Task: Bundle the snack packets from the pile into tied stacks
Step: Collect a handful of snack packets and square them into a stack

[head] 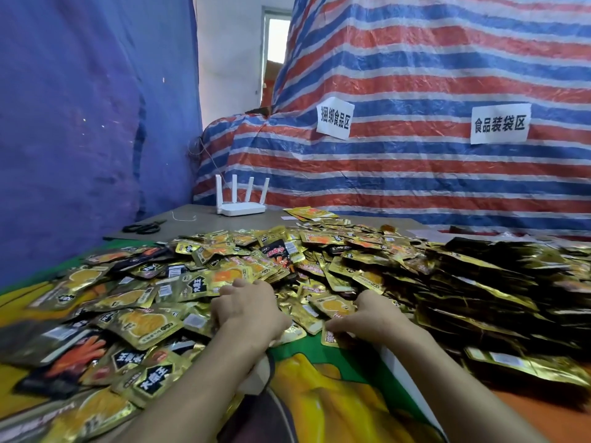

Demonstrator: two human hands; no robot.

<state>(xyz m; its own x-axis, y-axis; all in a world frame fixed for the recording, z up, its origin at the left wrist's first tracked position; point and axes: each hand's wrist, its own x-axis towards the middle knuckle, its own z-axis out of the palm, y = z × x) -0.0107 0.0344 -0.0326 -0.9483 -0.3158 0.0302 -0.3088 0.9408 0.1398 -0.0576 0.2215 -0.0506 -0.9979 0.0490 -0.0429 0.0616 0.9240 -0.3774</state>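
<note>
Hundreds of packets heaped loose over the table, thickest left of and ahead of the hands. Far left, behind the heap: scissors lying flat, then a stray bit of string, then a white router, all well apart from the hands. Left hand sunk knuckles-up into the near edge of the heap, fingers bent down among packets; cannot tell whether pinching any. Between the hands, a few yellow-faced packets at odd angles, no shared long axis, so needing squaring before any tie. Right hand laid palm-down on packets at the heap's near right edge, thumb spread leftward along one packet's edge, nothing visibly pinched. Further right, touching the heap: stacks, dark and gold, packed in rows, seemingly tied already. Behind them a striped tarp with two paper labels.

Probably the gathering step: loose packets to be raked together toward the bare printed sheet in front. Left hand nearer the bulk of the loose packets, ahead and to its left. Right hand nearer the stacks, so better placed to set a bundle down. String and scissors far off to the left rear, a long reach, shorter for the left hand
</note>
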